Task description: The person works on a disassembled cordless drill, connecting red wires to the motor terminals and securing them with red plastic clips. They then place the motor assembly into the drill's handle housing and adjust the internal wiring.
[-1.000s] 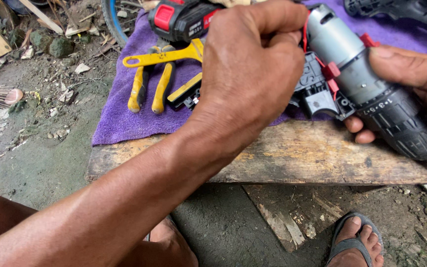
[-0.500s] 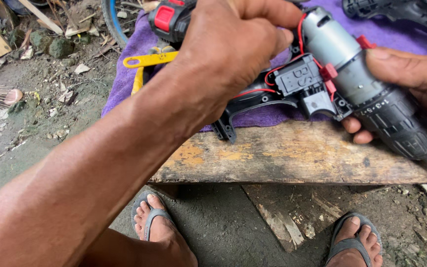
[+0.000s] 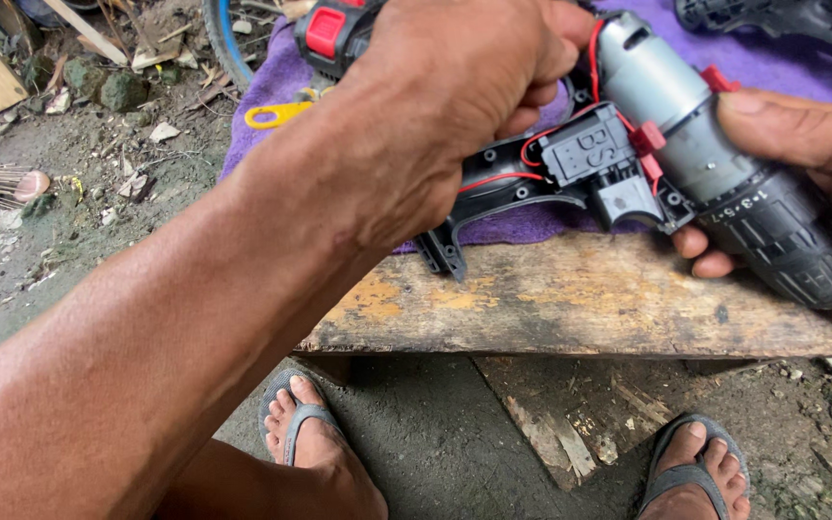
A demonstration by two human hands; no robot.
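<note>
The drill [image 3: 724, 183], with its cover off, is held up just above the purple cloth [image 3: 532, 226] on the wooden table [image 3: 580, 308]. You can see its insides: a grey round motor [image 3: 642, 72], a black switch block [image 3: 594, 159], and thin red wires [image 3: 493, 178]. The black half shell [image 3: 479, 207] of the handle hangs down from it, and its low end reaches past the edge of the cloth, over the bare wood.

The right hand [image 3: 801, 154] is wrapped around the dark front end of the drill, with the thumb lying on top and the fingers curled under. The left hand [image 3: 464, 87] is closed up like a loose fist near the back of the motor, and its fingertips pinch down by the red wires (what they grip is hidden, so I cannot tell just what).

Behind the left hand sits a black battery pack with a red button [image 3: 325, 34], on the cloth. A yellow tool handle [image 3: 276, 116] peeks out beside it. Another dark tool [image 3: 782, 19] lies at the far right corner of the cloth.

Below the table are two feet in grey sandals [image 3: 690, 477] on dirty ground.
</note>
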